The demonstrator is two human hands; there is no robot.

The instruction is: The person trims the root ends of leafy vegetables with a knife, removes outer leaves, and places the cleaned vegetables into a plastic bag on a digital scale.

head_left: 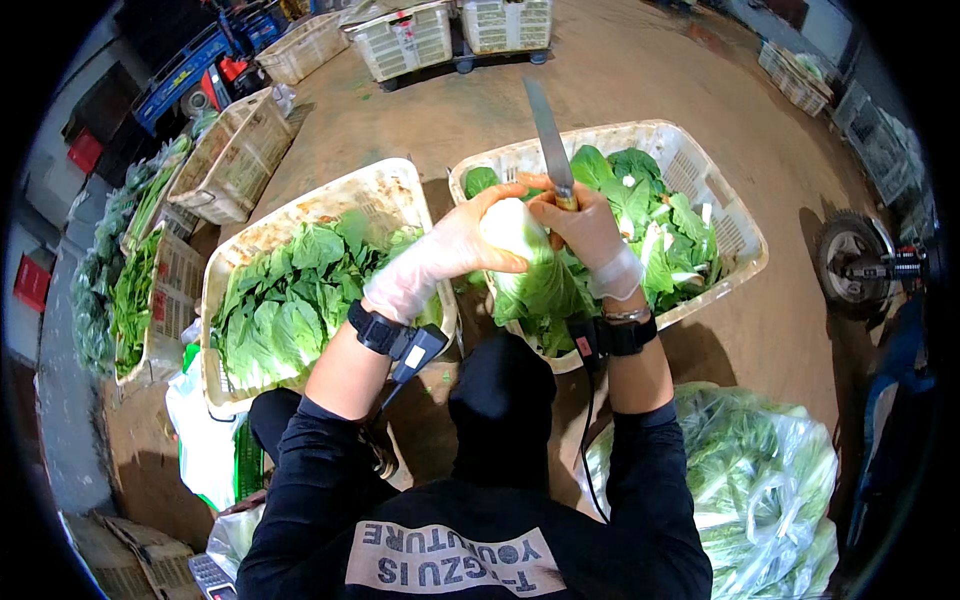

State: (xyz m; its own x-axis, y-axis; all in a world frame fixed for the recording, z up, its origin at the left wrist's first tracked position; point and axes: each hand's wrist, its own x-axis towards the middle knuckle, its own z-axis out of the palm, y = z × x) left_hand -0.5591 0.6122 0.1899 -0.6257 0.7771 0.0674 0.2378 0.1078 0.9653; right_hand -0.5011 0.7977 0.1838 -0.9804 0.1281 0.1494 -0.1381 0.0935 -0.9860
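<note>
In my gloved left hand is a leafy green vegetable head, its pale white base turned up and its leaves hanging down. My right hand, also in a clear glove, grips a knife by its handle, the blade pointing up and away from me. Both hands are close together over the right crate, which holds loose leaves and trimmings. To the left, a second crate is filled with leafy heads.
Behind my right elbow sits a clear plastic bag of greens. More crates and bagged greens line the left side. Crates on a wheeled base stand at the far side. A wheel is at the right.
</note>
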